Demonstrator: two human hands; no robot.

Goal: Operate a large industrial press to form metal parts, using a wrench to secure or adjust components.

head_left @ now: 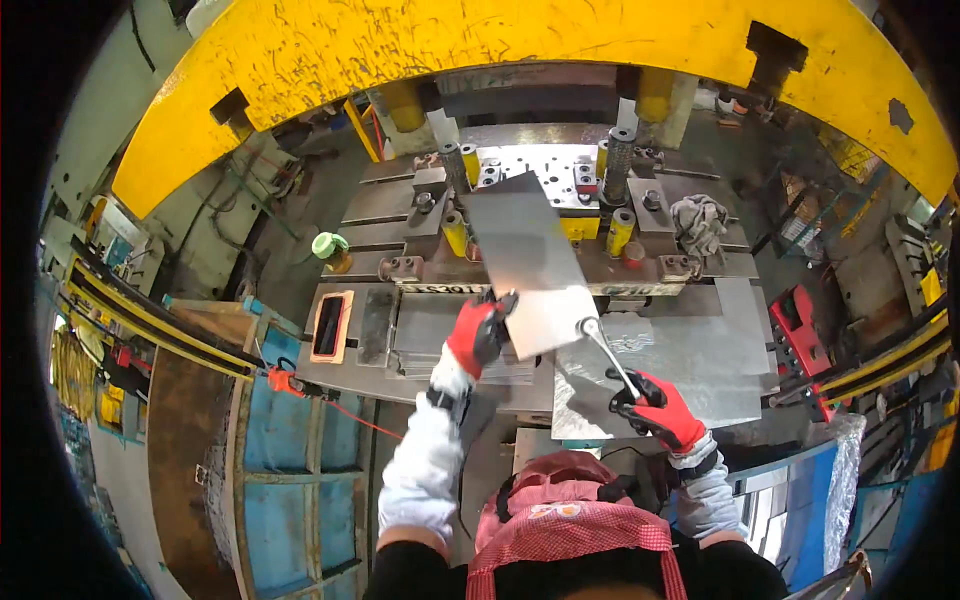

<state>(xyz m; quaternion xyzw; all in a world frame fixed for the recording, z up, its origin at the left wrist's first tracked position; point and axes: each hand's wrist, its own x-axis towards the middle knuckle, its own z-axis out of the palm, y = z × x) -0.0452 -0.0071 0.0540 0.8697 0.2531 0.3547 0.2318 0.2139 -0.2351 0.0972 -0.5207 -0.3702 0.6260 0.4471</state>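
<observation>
A thin rectangular metal sheet [530,240] is held up at a tilt, its far end in front of the press die [550,165]. My left hand [480,335], in a red and black glove, is closed on the sheet's left edge near its close end. My right hand [658,410], gloved the same way, is wrapped round the handle of a silvery rod-like tool with a round head [612,358]. That head meets the sheet's near right corner; whether it grips it I cannot tell. Beneath, to the right, lie flat metal sheets [690,375].
A yellow press beam [500,40] arches over the far side. Yellow-and-dark posts [620,170] flank the die. Left are a stack of plates [425,335] and a green-capped bottle [332,250]. A grey rag [700,225] and a red box [798,325] are right.
</observation>
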